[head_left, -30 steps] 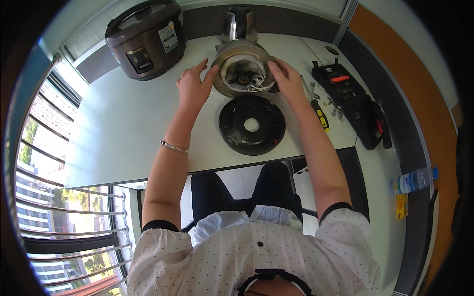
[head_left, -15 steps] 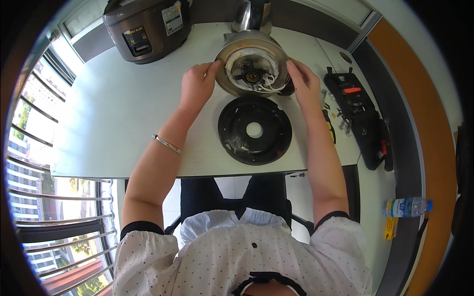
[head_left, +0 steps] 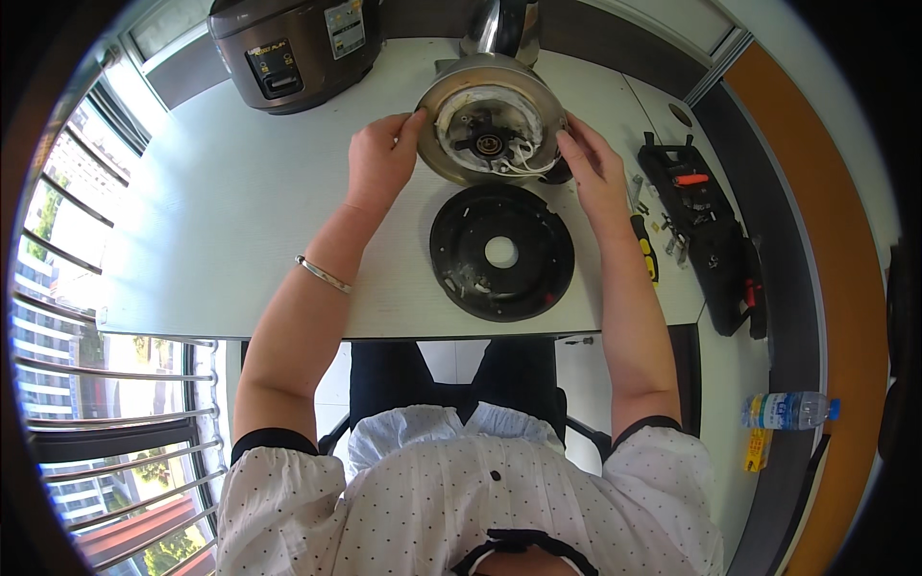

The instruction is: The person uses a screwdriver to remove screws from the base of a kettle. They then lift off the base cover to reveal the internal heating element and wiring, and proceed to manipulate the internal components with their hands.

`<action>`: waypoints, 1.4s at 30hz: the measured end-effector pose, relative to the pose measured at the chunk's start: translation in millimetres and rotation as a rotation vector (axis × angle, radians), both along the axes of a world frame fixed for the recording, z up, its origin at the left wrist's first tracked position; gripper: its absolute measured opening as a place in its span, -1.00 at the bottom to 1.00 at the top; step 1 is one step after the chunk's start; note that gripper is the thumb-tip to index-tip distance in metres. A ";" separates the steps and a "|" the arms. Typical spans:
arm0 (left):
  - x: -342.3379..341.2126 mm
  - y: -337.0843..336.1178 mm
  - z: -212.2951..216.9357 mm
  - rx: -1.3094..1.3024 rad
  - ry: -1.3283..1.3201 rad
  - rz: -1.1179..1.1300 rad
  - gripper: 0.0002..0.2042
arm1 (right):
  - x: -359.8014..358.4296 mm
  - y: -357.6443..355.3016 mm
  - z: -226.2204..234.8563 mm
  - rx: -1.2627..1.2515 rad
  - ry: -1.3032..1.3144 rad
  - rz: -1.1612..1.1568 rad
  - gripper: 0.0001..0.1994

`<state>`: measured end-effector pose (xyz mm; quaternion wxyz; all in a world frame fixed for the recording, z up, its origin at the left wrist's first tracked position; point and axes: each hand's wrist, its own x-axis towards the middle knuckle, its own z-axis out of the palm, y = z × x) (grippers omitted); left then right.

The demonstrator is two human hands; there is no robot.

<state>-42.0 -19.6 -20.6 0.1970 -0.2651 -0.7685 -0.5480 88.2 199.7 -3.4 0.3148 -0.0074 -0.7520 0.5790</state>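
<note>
Between my hands a steel electric kettle (head_left: 432,154) is turned so its opened underside faces me. White wires and a dark round connector (head_left: 489,143) show inside its ring. My left hand (head_left: 382,158) is closed on the left rim, thumb along the edge. On the opposite side my right hand (head_left: 594,168) grips the rim with thumb and fingers; its fingertips are partly hidden behind the metal. A black round cover (head_left: 466,274) with a central hole lies flat on the table, just nearer to me than the kettle.
A brown rice cooker (head_left: 293,58) stands at the far left, a shiny steel vessel (head_left: 499,34) behind the kettle. At right are a yellow-and-black screwdriver (head_left: 643,248), small loose bits (head_left: 672,230) and an opened black tool case (head_left: 706,230). A water bottle (head_left: 792,411) lies further right.
The view has shifted slightly. Both hands keep their hold on the kettle rim, and the right fingers have shifted a little. The black cover has stayed on the table.
</note>
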 end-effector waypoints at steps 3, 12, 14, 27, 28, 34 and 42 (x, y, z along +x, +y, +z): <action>1.3 -0.7 0.7 -0.016 -0.006 0.000 -0.71 | -0.3 2.7 -1.9 -0.013 0.007 0.015 -0.53; 4.1 -2.3 3.2 -0.034 -0.023 -0.013 -0.73 | 1.5 3.4 -1.0 -0.040 0.016 0.047 -0.52; 3.5 -1.4 1.4 -0.012 -0.001 -0.015 -0.73 | 1.4 4.1 -1.4 -0.037 0.016 0.049 -0.51; 2.8 -1.1 0.7 -0.007 -0.002 -0.027 -0.72 | 3.8 3.9 1.1 -0.023 -0.014 0.038 -0.50; 2.1 -1.3 -0.1 -0.008 0.002 -0.028 -0.72 | 3.5 3.9 0.9 -0.022 -0.015 0.039 -0.50; 4.7 -1.9 2.6 -0.015 -0.016 -0.025 -0.71 | 4.1 3.1 1.5 -0.001 -0.010 0.033 -0.51; 3.5 -1.4 1.5 -0.017 -0.009 -0.029 -0.72 | 6.0 2.1 4.3 -0.006 -0.024 0.030 -0.51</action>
